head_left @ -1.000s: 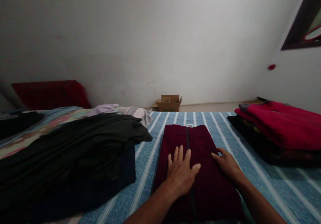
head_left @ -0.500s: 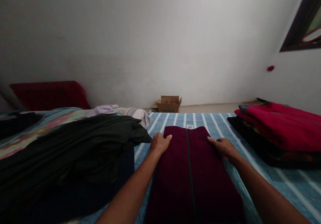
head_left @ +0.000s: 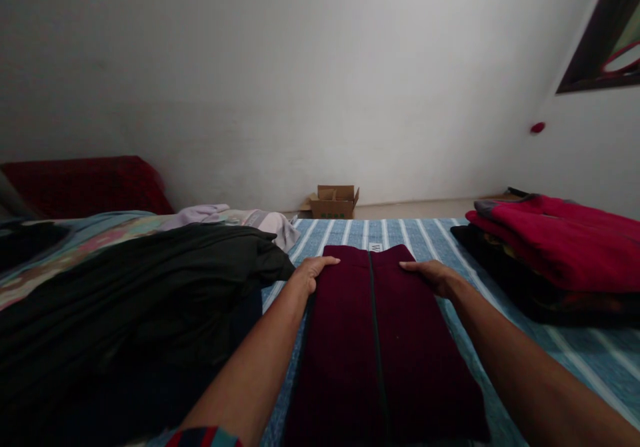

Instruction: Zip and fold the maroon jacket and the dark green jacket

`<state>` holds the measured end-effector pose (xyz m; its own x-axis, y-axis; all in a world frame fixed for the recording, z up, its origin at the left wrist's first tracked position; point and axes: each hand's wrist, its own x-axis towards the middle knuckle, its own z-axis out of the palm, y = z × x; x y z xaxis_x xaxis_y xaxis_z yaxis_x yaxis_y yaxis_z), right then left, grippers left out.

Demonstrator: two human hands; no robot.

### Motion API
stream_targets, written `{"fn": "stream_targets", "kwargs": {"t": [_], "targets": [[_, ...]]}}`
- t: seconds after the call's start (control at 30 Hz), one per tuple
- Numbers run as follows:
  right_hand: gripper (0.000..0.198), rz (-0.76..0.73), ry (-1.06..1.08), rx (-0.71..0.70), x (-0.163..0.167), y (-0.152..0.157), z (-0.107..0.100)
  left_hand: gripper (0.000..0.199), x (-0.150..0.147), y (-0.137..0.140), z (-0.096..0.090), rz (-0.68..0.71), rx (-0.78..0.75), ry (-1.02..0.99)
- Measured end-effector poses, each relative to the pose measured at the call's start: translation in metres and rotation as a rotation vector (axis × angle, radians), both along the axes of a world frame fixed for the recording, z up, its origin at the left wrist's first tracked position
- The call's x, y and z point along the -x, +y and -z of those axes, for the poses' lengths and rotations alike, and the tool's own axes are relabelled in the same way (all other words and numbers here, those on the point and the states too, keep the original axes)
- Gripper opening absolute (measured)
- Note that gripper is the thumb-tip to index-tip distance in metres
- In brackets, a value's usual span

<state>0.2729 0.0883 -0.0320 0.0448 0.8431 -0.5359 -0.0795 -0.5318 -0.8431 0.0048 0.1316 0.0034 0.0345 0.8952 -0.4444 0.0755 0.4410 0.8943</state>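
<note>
A folded maroon zip-up jacket (head_left: 345,340) lies in front of me on a blue and white striped sheet (head_left: 415,233), a dark zip line running down its middle. My left hand (head_left: 314,272) grips its far left edge, thumb on top and fingers tucked at the side and under. At the far right edge, my right hand (head_left: 431,275) has its thumb laid over the cloth; the other fingers are mostly hidden beneath. A small white patch with a letter (head_left: 375,247) shows just beyond the jacket's far edge.
To the left, a dark heap of clothing (head_left: 190,287) spreads beside pale cloths (head_left: 265,223). A folded stack with a red garment (head_left: 560,240) on top sits at the right. An open cardboard box (head_left: 334,201) stands by the wall, with a red-covered object (head_left: 85,183) at far left.
Both thumbs now reach further inward over the jacket's far part. The view has shifted slightly, and a striped sleeve end has appeared on the left forearm.
</note>
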Motion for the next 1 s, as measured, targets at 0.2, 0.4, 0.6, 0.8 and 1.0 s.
{"fn": "stream_targets", "kwargs": {"t": [0.2,0.4,0.6,0.8,1.0], "targets": [[0.013,0.064,0.067,-0.143,-0.001,-0.01,-0.03,0.02,0.0,-0.01,-0.037,0.128,0.035,-0.174],[0.017,0.084,0.086,-0.525,-0.011,-0.045,-0.127,0.037,0.007,-0.056,-0.139,0.192,-0.486,-0.182],[0.036,-0.015,-0.287,-0.958,-0.01,-0.16,-0.145,0.04,0.042,-0.159,-0.147,0.213,-1.02,0.321],[0.033,-0.272,-0.872,-1.22,-0.002,-0.276,0.015,0.061,0.087,-0.265,0.026,0.619,-1.401,0.634],[0.033,-0.311,-1.193,-1.2,0.0,-0.305,0.062,0.068,0.091,-0.291,0.055,0.643,-1.463,0.75]]}}
